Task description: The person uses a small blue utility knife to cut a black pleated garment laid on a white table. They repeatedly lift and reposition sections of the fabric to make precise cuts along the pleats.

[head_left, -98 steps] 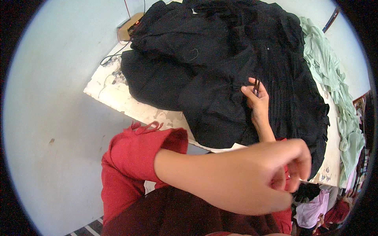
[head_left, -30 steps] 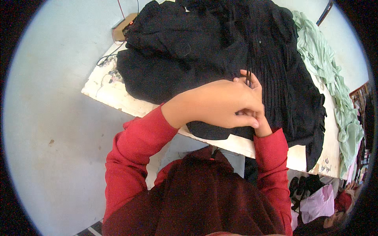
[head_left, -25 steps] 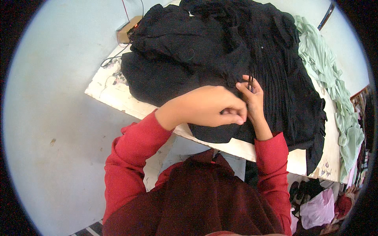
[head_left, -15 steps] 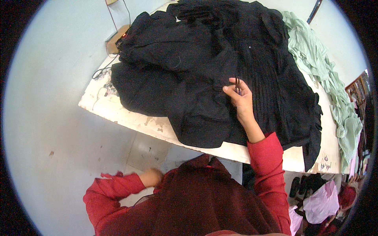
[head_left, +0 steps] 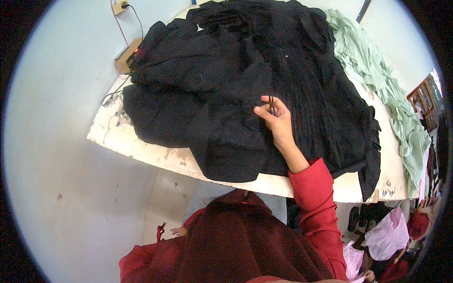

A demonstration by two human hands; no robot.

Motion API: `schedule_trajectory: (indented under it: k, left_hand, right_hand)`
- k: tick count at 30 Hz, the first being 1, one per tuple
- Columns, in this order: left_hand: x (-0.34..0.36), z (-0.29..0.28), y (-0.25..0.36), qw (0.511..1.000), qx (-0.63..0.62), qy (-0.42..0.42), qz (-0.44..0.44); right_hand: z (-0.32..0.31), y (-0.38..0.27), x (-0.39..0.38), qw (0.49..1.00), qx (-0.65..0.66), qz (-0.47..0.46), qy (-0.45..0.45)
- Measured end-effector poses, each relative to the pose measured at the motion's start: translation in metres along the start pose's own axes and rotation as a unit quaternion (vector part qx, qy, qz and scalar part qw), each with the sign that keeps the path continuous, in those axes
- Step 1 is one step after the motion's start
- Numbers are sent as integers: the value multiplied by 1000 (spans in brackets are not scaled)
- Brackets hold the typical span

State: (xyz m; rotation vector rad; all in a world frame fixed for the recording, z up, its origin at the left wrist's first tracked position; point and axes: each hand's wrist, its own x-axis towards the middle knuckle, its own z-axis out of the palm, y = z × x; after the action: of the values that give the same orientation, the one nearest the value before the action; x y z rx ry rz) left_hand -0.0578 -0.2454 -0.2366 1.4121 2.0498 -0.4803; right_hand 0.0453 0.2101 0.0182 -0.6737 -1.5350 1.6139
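A large black garment [head_left: 226, 94], with pleats running down its right part, is spread over the pale table [head_left: 141, 150]. My right hand [head_left: 279, 123] hovers at or just over the cloth, its thumb and fingers curled around small dark thread snips [head_left: 271, 104]. The two narrow blades of the snips point away from me, slightly apart. Down beside my body, off the table, is my left hand [head_left: 179, 231], partly covered by my dark red clothing. Its visible fingers look stretched out, with a small red strip of cloth near them.
Light green crinkled fabric [head_left: 373, 66] hangs along the table's right edge. A brown box [head_left: 127, 59] with cords sits at the back left, below a wall socket [head_left: 121, 6]. At lower right are pink cloth [head_left: 389, 233] and a co-worker's hand [head_left: 368, 276].
My left hand has dropped lower and partly behind my clothing. My right hand keeps its hold on the snips. The whole view has shifted slightly, so the table appears further left.
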Motion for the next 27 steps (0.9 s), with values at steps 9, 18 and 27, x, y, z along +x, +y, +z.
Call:
schedule_trajectory:
  k: [9,18,27]
  left_hand:
    - [-1,7,-7,997,-13,-4,-71]
    - [5,9,-12,989,-23,8,-143]
    - [27,-76,-62,961,-161,74,-213]
  right_hand:
    - [2,-6,-2,999,40,19,-4]
    - [3,-1,-1,998,62,-12,-18]
    - [2,0,-7,997,73,-12,-8]
